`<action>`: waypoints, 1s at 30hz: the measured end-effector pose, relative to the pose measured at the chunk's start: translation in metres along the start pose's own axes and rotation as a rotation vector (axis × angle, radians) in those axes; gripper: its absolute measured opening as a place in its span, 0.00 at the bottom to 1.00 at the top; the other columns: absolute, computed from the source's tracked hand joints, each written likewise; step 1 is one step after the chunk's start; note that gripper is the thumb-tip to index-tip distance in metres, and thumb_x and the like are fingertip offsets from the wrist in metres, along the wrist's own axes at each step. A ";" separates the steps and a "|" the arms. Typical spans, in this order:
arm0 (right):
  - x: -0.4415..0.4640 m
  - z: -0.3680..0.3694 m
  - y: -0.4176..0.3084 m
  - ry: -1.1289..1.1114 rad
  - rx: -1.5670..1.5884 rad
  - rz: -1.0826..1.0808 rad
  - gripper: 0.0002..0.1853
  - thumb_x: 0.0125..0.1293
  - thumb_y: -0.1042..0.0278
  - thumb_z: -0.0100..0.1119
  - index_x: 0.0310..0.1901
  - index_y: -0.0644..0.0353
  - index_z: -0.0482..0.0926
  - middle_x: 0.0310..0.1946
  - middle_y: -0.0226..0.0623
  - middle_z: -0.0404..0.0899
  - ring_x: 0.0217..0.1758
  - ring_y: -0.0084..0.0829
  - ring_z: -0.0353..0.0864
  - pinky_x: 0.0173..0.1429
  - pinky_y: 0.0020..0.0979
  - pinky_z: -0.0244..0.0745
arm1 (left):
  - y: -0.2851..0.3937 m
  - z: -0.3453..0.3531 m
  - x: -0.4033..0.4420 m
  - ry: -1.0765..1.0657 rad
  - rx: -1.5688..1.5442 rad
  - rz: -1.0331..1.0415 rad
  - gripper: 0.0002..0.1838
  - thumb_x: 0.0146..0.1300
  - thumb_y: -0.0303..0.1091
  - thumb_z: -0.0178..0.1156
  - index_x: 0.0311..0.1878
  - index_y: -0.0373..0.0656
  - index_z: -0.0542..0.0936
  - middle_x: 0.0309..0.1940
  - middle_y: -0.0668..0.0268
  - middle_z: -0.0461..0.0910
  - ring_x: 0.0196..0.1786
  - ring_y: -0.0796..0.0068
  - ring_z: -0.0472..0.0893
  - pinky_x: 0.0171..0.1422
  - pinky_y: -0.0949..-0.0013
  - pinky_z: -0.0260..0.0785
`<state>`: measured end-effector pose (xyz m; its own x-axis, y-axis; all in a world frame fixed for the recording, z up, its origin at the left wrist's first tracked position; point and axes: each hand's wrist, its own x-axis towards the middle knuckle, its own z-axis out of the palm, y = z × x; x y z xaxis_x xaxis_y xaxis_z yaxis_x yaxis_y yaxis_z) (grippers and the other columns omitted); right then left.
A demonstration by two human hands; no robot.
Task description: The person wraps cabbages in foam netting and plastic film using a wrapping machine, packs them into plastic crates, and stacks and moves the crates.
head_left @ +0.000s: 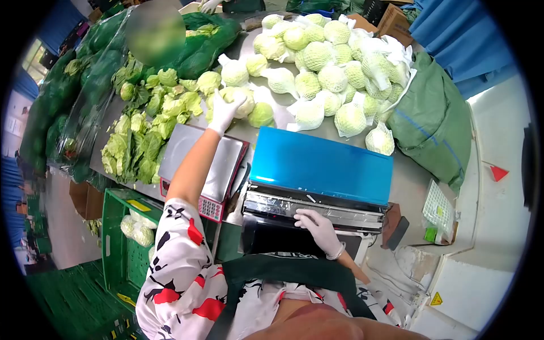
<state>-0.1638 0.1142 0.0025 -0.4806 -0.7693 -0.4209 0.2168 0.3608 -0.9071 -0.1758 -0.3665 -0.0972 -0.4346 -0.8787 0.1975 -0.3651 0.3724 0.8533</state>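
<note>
My left hand (225,111), in a white glove, reaches out over the scale (190,148) and has its fingers round a pale green cabbage (245,103); part of the grip is hidden behind the hand. More bare cabbages (261,115) lie right beside it. Also gloved, my right hand (321,231) is over the front of a blue-topped wrapping machine (320,167), near its metallic strip (317,209). Its fingers are stretched out and hold nothing visible; whether they touch the machine I cannot tell.
Many cabbages in white net sleeves (333,78) are heaped at the back. Loose outer leaves (148,143) pile up left of the scale. A green crate (126,249) with wrapped cabbages stands low on the left. Green sacks (433,116) flank the table.
</note>
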 end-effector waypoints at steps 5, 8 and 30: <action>0.007 -0.032 -0.003 0.071 0.035 -0.041 0.16 0.75 0.67 0.55 0.58 0.67 0.77 0.47 0.39 0.86 0.48 0.26 0.86 0.55 0.26 0.78 | 0.049 0.030 0.012 -0.148 0.551 -0.095 0.68 0.38 0.58 0.78 0.76 0.30 0.51 0.65 0.41 0.68 0.66 0.44 0.72 0.71 0.53 0.66; 0.015 -0.045 -0.010 0.115 0.051 -0.017 0.16 0.75 0.67 0.55 0.58 0.67 0.77 0.46 0.40 0.86 0.48 0.26 0.86 0.56 0.26 0.77 | 0.017 0.031 0.021 -0.122 0.436 0.047 0.62 0.37 0.55 0.80 0.72 0.29 0.61 0.61 0.42 0.73 0.63 0.50 0.75 0.69 0.55 0.69; 0.312 -0.031 -0.097 -0.030 -0.491 -0.321 0.18 0.70 0.58 0.58 0.53 0.64 0.81 0.43 0.46 0.86 0.48 0.36 0.87 0.51 0.33 0.78 | -0.117 -0.108 0.117 -0.224 -0.232 -0.418 0.37 0.65 0.56 0.63 0.68 0.37 0.72 0.58 0.57 0.81 0.56 0.62 0.82 0.61 0.65 0.72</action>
<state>-0.3611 -0.1445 -0.0406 -0.4313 -0.8924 -0.1324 -0.3576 0.3038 -0.8831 -0.0950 -0.5449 -0.1224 -0.4658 -0.8430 -0.2689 -0.3644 -0.0941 0.9265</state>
